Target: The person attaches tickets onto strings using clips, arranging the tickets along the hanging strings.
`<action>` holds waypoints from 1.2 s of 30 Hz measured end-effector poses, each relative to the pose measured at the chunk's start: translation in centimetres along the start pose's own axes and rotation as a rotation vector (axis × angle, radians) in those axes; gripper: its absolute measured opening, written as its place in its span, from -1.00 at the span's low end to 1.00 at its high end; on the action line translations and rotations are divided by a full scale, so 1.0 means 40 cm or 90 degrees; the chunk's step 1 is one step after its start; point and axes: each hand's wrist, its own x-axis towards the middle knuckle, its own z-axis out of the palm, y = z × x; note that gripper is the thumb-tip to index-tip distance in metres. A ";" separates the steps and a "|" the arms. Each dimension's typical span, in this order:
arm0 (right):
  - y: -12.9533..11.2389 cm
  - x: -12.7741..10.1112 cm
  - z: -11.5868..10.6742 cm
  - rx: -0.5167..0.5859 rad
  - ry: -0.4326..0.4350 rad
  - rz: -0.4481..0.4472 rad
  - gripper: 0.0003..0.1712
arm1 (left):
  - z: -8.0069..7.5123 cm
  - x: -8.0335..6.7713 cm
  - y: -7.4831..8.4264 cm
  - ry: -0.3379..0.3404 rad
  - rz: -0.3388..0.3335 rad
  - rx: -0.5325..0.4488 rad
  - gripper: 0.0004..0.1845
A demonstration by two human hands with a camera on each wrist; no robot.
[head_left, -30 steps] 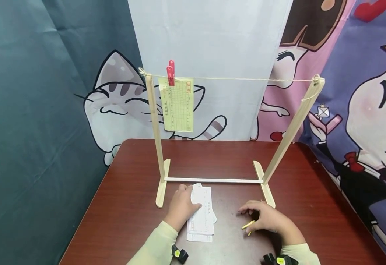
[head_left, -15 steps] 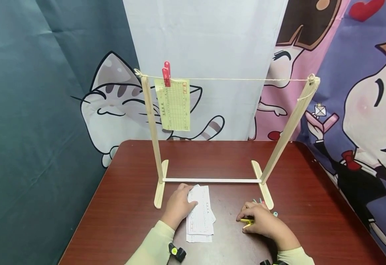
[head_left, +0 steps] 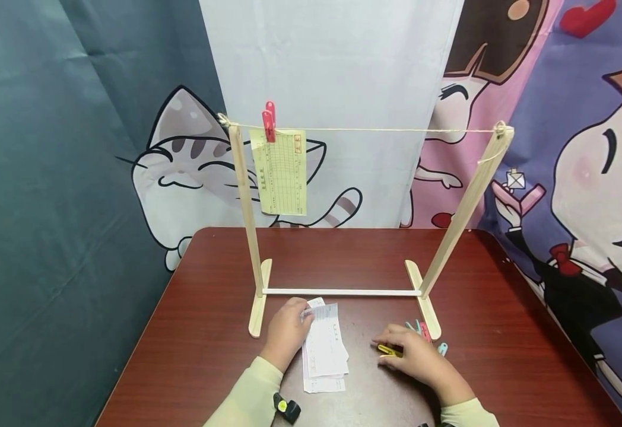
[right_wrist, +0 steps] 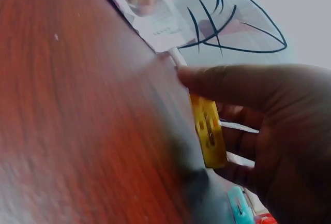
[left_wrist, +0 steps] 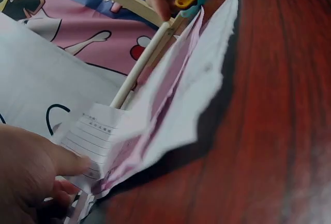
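A small pile of white paper slips (head_left: 324, 350) lies on the dark red table (head_left: 204, 332). My left hand (head_left: 287, 330) pinches the top slip (left_wrist: 170, 110) at its far left corner and lifts that edge. To the right, my right hand (head_left: 412, 356) holds a yellow clothespin (head_left: 390, 351) between thumb and fingers, low over the table; the right wrist view shows the yellow clothespin (right_wrist: 208, 131) in the grip. Behind both hands stands a wooden drying frame (head_left: 343, 291) with a string (head_left: 396, 130) across its top. A yellowish slip (head_left: 284, 172) hangs from it under a red clothespin (head_left: 269, 121).
Green, red and blue clothespins (head_left: 423, 333) lie beside the frame's right foot (head_left: 424, 308), just beyond my right hand. Cartoon-printed cloth (head_left: 557, 148) hangs behind the table. The table's edges run close on the left and right.
My left hand has raised the corner of the top slip. My right hand has shifted left and forward with the yellow clothespin, uncovering the loose clothespins near the frame's foot.
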 end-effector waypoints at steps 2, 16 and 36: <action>-0.005 0.002 0.003 0.026 0.004 -0.001 -0.56 | -0.002 0.002 0.002 0.019 0.001 -0.003 -0.89; 0.007 -0.001 0.003 0.184 0.019 0.026 -0.61 | -0.012 0.008 0.005 0.081 0.000 -0.112 -0.86; -0.065 0.016 -0.043 0.251 0.010 0.131 -0.70 | -0.016 0.019 -0.005 0.185 -0.044 -0.285 -0.95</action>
